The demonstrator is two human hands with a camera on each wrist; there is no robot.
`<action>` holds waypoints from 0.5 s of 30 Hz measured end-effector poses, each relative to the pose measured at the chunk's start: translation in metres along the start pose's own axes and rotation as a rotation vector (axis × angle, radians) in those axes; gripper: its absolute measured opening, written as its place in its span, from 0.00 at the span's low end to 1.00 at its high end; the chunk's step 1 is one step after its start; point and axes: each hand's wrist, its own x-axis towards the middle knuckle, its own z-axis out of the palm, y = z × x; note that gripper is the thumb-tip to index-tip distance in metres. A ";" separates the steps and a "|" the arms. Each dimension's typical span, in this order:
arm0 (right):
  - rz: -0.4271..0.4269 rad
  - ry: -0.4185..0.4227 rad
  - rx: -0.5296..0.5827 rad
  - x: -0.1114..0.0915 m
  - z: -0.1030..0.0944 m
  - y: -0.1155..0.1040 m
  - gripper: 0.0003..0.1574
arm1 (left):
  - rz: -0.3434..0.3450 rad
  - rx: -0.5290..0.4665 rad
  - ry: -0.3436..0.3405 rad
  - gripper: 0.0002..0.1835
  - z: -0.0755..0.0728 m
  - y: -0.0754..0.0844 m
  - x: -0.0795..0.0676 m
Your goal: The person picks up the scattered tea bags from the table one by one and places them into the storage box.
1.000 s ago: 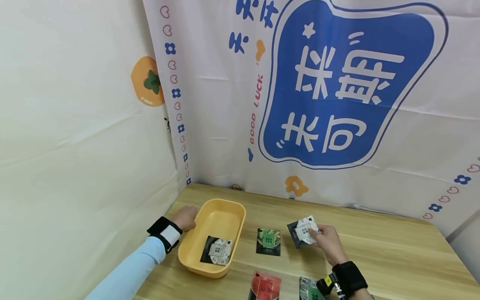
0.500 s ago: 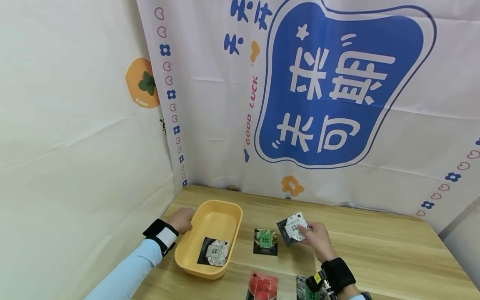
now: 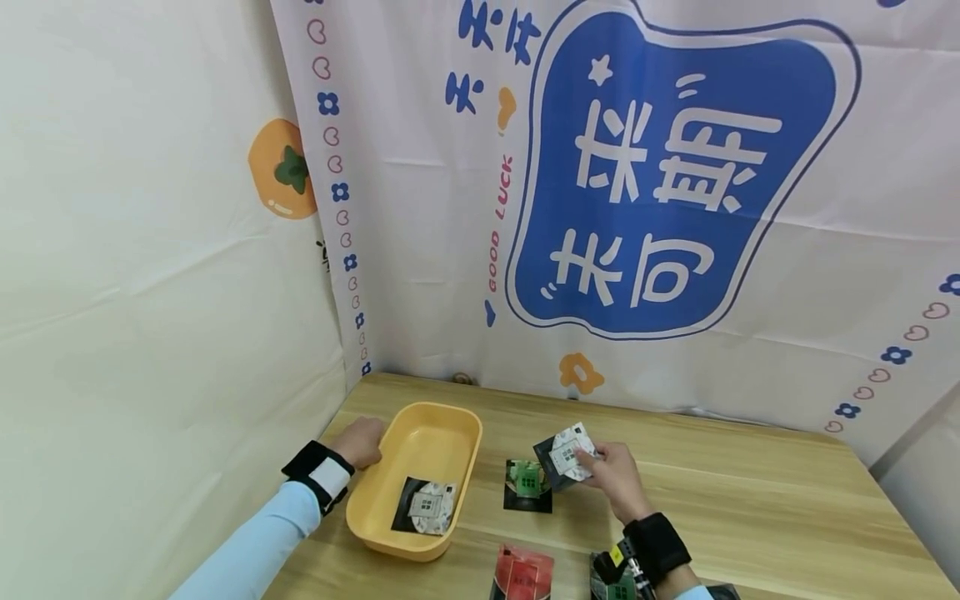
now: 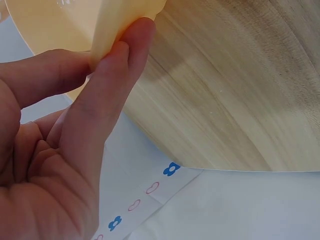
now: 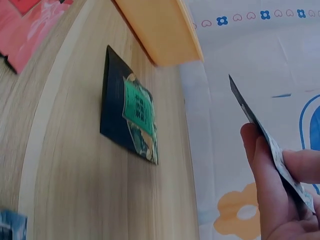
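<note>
My left hand (image 3: 358, 442) pinches the left rim of a yellow plastic bin (image 3: 414, 540); the left wrist view shows thumb and fingers (image 4: 107, 75) on either side of that rim. Inside the bin lies a black and white sachet (image 3: 424, 506). A similar black and white sachet (image 3: 566, 456) is held above the table by my right hand (image 3: 617, 479), its thumb on the front and fingers behind. Just left of and below it, a black and green sachet (image 3: 528, 487) lies flat on the wood, also seen in the right wrist view.
A red sachet (image 3: 522, 573) lies at the front of the wooden table (image 3: 742, 492), cut off by the frame. Another green-labelled sachet (image 3: 617, 590) is partly hidden by the right wrist gear. A printed cloth (image 3: 420, 250) hangs behind the table.
My right hand has carried the black and white sachet left, closer to the bin and the green sachet. The left hand keeps its hold on the rim. The head view has shifted slightly.
</note>
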 end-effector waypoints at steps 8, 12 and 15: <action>-0.009 -0.021 0.005 -0.001 0.013 -0.005 0.17 | -0.005 0.015 0.003 0.14 0.000 0.000 -0.001; -0.016 -0.035 0.003 -0.002 0.021 -0.007 0.15 | -0.011 0.013 0.000 0.14 -0.001 0.000 -0.001; -0.023 -0.044 -0.003 -0.001 0.026 -0.008 0.14 | -0.011 0.006 0.000 0.15 -0.002 0.001 -0.002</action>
